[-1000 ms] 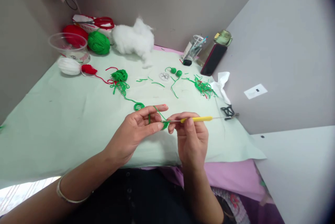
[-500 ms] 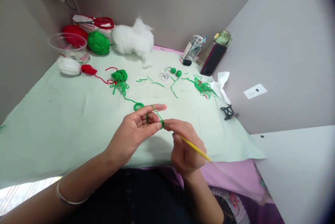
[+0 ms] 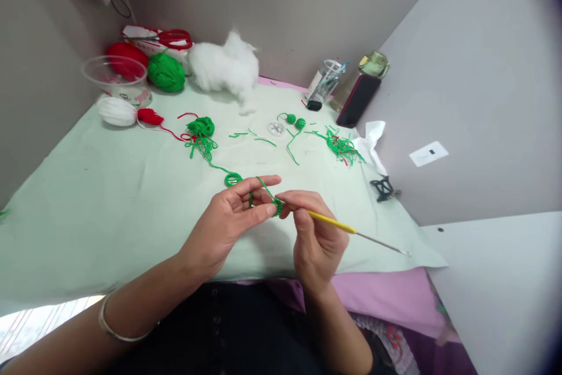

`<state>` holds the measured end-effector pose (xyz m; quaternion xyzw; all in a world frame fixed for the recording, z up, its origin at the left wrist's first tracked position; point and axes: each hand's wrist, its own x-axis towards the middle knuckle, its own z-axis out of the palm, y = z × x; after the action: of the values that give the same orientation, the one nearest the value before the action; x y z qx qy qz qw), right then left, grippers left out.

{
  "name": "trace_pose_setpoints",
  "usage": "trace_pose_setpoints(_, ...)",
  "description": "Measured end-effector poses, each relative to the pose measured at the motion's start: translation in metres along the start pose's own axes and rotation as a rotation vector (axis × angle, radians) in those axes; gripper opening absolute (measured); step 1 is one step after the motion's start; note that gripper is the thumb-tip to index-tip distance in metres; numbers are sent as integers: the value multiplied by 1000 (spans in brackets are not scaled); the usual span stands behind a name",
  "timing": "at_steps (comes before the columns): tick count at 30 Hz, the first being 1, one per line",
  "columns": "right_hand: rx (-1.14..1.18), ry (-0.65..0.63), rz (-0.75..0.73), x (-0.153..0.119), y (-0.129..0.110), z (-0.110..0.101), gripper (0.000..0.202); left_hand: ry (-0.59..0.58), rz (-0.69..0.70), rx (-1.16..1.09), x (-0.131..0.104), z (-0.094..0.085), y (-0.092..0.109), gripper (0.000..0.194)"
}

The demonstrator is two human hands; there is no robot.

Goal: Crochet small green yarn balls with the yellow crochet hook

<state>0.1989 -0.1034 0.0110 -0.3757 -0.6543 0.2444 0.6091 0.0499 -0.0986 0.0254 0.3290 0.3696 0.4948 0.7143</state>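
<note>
My left hand [image 3: 228, 220] pinches a small green crocheted piece [image 3: 277, 206] between thumb and fingers, with green yarn looped over its raised index finger. My right hand [image 3: 318, 234] is closed round a yellow-handled crochet hook [image 3: 331, 222]. One end of the hook meets the green piece; its other metal end points out to the right. Just behind my left hand lies a green yarn ring [image 3: 232, 179], joined by a strand to a loose green yarn tangle [image 3: 201, 136].
At the back left are a clear tub [image 3: 115, 79], a green ball [image 3: 167, 72], scissors [image 3: 174, 39] and white stuffing [image 3: 225, 65]. Back right hold a cup [image 3: 325, 82], a phone [image 3: 359, 100] and a bottle [image 3: 373, 64]. Yarn scraps [image 3: 342, 147] lie below them.
The hook has swung up from a steep slant to a flatter one, and my right hand has turned with it. The green piece shows more at my left fingertips.
</note>
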Motion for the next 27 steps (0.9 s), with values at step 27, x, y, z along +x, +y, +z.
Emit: trace_pose_setpoints(27,386,25,285,5,6,-12,20,-47,9,109,1,-4,8,29)
